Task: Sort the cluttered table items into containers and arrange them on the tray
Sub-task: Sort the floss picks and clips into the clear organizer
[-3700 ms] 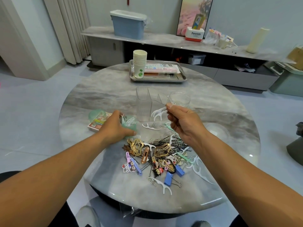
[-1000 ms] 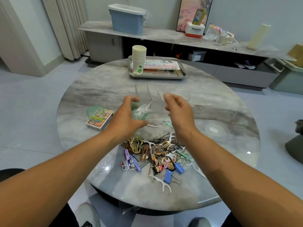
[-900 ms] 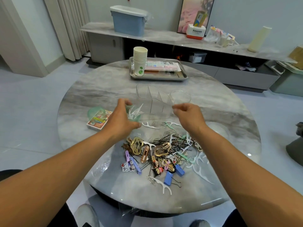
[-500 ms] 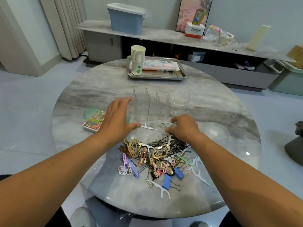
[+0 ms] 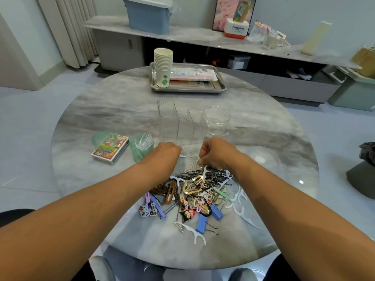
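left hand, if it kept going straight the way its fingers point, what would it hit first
Probably the clear divided organizer. The left hand points away from the person across the table, and the organizer's near wall stands just beyond its fingertips. Depth is hard to judge in one view.

A heap of hair clips (image 5: 190, 191), floss picks and paper clips lies before an upright clear divided holder (image 5: 179, 122), a glass jar (image 5: 216, 120) beside it, the steel tray (image 5: 220, 86) behind.

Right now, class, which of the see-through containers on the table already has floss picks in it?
The green-tinted cup beside the card box, white floss picks standing in it. The divided clear organizer and the round clear jar look empty.
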The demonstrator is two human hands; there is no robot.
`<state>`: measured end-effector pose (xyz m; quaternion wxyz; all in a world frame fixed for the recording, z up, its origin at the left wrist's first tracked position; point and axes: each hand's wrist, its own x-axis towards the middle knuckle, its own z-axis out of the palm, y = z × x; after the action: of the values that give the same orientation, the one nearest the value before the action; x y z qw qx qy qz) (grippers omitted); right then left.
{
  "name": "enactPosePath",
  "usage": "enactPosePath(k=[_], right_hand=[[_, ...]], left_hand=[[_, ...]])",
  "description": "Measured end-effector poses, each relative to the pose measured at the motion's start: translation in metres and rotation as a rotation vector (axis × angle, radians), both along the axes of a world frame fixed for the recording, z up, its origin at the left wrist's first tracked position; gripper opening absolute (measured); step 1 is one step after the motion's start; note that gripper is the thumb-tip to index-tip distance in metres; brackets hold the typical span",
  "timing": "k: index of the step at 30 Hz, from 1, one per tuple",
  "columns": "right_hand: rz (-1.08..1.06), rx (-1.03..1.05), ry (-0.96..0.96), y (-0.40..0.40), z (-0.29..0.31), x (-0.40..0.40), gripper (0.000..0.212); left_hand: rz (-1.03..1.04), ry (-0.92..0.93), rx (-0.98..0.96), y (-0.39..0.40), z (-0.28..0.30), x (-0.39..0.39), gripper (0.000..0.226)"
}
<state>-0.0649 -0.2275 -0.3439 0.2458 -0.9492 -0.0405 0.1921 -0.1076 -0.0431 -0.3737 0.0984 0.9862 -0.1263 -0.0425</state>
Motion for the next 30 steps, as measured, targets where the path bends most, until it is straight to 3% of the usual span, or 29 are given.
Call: enactPosePath(k=[5, 13, 19, 24, 26, 28, 30], right_hand=[[-0.084, 0.227, 0.011, -0.015, 0.009, 0.006, 0.024], [-0.138, 0.433, 0.008, -0.034, 0.017, 0.012, 0.021], [-0.178, 0.543, 0.064, -0.043, 0.019, 0.003, 0.013], [-0.108, 0.694, 0.204, -0.050, 0.029, -0.012, 0.019], [-0.063, 0.736, 0.196, -0.049, 0.035, -0.016, 0.023], [-0.041, 0.774, 0.153, -0.047, 0.040, -0.018, 0.023], [-0.026, 0.807, 0.107, -0.044, 0.043, -0.019, 0.022]], left_hand=[[0.024, -0.015, 0.023, -0.003, 0.001, 0.011, 0.041], [0.153, 0.196, -0.159, -0.005, 0.006, 0.012, 0.007], [0.103, 0.184, -0.098, -0.007, 0.003, 0.008, 0.010], [0.087, 0.180, -0.051, -0.009, 0.004, 0.007, 0.011], [0.134, 0.226, -0.244, -0.012, 0.009, 0.008, 0.012], [0.221, 0.341, -0.613, -0.017, 0.018, 0.008, 0.005], [0.281, 0.496, -0.966, -0.021, 0.031, 0.007, 0.013]])
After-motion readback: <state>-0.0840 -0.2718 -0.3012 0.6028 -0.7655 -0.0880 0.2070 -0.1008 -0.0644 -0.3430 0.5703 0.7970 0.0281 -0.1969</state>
